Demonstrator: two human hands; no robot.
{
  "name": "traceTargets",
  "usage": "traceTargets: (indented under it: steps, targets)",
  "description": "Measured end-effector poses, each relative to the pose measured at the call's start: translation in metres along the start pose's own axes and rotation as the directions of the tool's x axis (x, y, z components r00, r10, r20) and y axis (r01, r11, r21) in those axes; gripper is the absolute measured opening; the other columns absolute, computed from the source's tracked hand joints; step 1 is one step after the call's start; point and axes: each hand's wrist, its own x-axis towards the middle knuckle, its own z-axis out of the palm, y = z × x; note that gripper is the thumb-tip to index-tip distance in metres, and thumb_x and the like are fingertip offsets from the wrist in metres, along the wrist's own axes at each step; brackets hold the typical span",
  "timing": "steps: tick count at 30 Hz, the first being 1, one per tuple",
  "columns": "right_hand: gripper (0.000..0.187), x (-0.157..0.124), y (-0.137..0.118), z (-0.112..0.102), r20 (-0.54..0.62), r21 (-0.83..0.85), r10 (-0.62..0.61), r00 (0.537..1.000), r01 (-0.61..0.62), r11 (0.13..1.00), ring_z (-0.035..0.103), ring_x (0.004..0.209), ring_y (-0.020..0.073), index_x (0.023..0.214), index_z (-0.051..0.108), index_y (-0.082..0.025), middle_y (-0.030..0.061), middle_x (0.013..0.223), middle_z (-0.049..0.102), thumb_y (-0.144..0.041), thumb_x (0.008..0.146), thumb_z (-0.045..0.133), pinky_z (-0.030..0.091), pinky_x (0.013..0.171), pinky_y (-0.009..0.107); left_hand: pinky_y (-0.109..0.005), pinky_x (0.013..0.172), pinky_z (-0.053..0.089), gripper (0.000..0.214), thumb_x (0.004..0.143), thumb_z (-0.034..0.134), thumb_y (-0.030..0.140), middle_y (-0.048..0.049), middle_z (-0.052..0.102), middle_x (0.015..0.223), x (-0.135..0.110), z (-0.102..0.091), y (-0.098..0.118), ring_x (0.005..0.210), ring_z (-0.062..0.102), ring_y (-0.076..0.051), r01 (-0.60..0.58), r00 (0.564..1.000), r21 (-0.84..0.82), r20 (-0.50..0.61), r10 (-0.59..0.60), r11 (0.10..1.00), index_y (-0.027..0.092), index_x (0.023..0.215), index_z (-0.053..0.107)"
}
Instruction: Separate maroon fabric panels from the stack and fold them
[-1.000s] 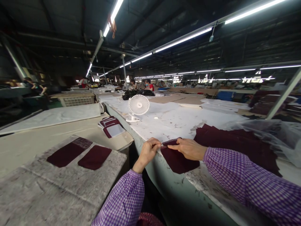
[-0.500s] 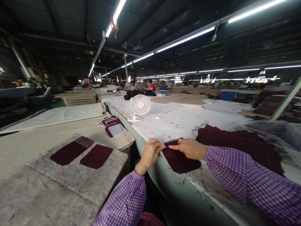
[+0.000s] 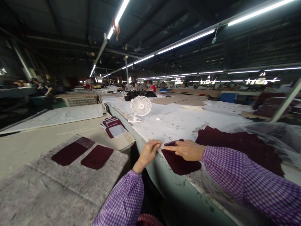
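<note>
A dark maroon fabric piece (image 3: pixel 180 161) lies at the near edge of the white worktable (image 3: pixel 178 121). My left hand (image 3: pixel 148 153) pinches the piece's upper left corner at the table edge, fingers closed. My right hand (image 3: pixel 185 148) lies on the piece's top edge, fingers stretched out and pressing it down. Both arms wear purple checked sleeves. A pile of maroon fabric pieces (image 3: pixel 237 142) sits just right of my right hand.
Two maroon pieces (image 3: pixel 82 153) lie on a grey felt board (image 3: pixel 58 188) at the left. A stack of cut pieces (image 3: pixel 113 125) and a small white fan (image 3: pixel 140 107) stand beyond. Clear plastic (image 3: pixel 265 133) covers the pile's right. People work at far tables.
My hands have stayed on the maroon piece, with the fingers shifting slightly along its top edge. The view has drifted a little.
</note>
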Motion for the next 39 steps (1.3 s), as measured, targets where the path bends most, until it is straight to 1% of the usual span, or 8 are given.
traceTargets:
  steps: [7,13,20,23,27,30,32,39]
  targets:
    - [0.035,0.009,0.024,0.017,-0.136,0.252,0.134,0.982,-0.097,0.963,0.057,0.096,0.0269,0.117,0.06,-0.021,0.011,0.103,0.061,-0.019,0.083,0.049,0.04,0.082,0.039,-0.033,0.088,0.043,0.022,0.082,0.051,0.023,-0.0094,0.068,0.097,0.034,0.007,0.01,0.097,0.058,-0.023,0.187,0.982,0.242,-0.015,-0.189,0.952,0.014,0.098,0.065]
    - [0.01,0.016,0.036,0.029,-0.214,0.382,0.128,0.968,-0.038,0.923,0.054,0.095,0.0243,0.083,0.066,-0.02,0.0056,0.089,0.066,-0.021,0.074,0.061,0.038,0.085,0.037,-0.038,0.086,0.043,0.025,0.072,0.062,0.037,-0.0138,0.063,0.101,0.066,0.037,0.024,0.102,0.053,-0.03,0.24,0.956,0.421,0.051,-0.288,0.875,0.015,0.083,0.066]
    - [0.023,-0.012,0.081,-0.002,-0.215,0.597,0.119,0.969,0.034,0.801,0.064,0.085,0.0162,0.093,0.066,-0.017,0.0021,0.092,0.071,-0.03,0.08,0.052,0.046,0.078,0.026,-0.03,0.084,0.043,0.015,0.077,0.053,0.02,-0.0104,0.065,0.099,0.071,0.051,0.031,0.1,0.056,-0.023,0.191,0.951,0.454,0.134,-0.279,0.87,0.016,0.088,0.063]
    - [0.033,-0.047,0.122,-0.012,-0.235,0.621,0.266,0.935,-0.067,0.781,0.062,0.094,0.0191,0.099,0.065,-0.016,0.0051,0.103,0.07,-0.035,0.083,0.044,0.045,0.084,0.028,-0.028,0.085,0.043,0.024,0.077,0.054,0.019,-0.0084,0.067,0.099,0.069,0.05,0.033,0.098,0.058,-0.02,0.192,0.947,0.447,0.149,-0.285,0.873,0.016,0.101,0.059]
    - [0.028,-0.087,0.169,0.003,-0.163,0.601,0.501,0.85,-0.318,0.734,0.064,0.09,0.0249,0.089,0.067,-0.017,0.0079,0.093,0.071,-0.03,0.078,0.044,0.047,0.084,0.037,-0.029,0.084,0.043,0.02,0.076,0.054,0.016,-0.008,0.068,0.095,0.07,0.049,0.035,0.097,0.059,-0.022,0.211,0.936,0.427,0.17,-0.307,0.879,0.018,0.094,0.062]
    - [0.03,-0.095,0.184,0.019,-0.147,0.574,0.65,0.746,-0.47,0.67,0.061,0.1,0.0343,0.094,0.067,-0.015,0.015,0.099,0.069,-0.025,0.073,0.049,0.039,0.093,0.053,-0.031,0.085,0.042,0.013,0.074,0.053,0.013,-0.0085,0.067,0.094,0.07,0.05,0.036,0.098,0.058,-0.023,0.199,0.943,0.391,0.173,-0.284,0.898,0.018,0.079,0.064]
    - [0.039,-0.088,0.179,0.022,-0.166,0.588,0.673,0.721,-0.475,0.655,0.057,0.107,0.0367,0.108,0.063,-0.012,0.0195,0.113,0.063,-0.027,0.074,0.049,0.034,0.097,0.057,-0.032,0.085,0.041,0.012,0.073,0.053,0.011,-0.0088,0.066,0.095,0.068,0.05,0.037,0.1,0.057,-0.024,0.178,0.956,0.352,0.16,-0.247,0.919,0.018,0.076,0.062]
    - [0.07,-0.031,0.106,0.005,-0.136,0.751,0.293,0.946,-0.094,0.654,0.062,0.101,0.0193,0.137,0.04,-0.019,0.0098,0.128,0.057,-0.042,0.074,0.061,0.049,0.086,0.029,-0.025,0.067,0.042,0.008,0.077,0.048,0.016,0.0011,0.058,0.071,0.056,0.032,0.048,0.069,0.055,-0.014,0.103,0.985,0.068,0.135,-0.112,0.992,0.021,0.082,0.053]
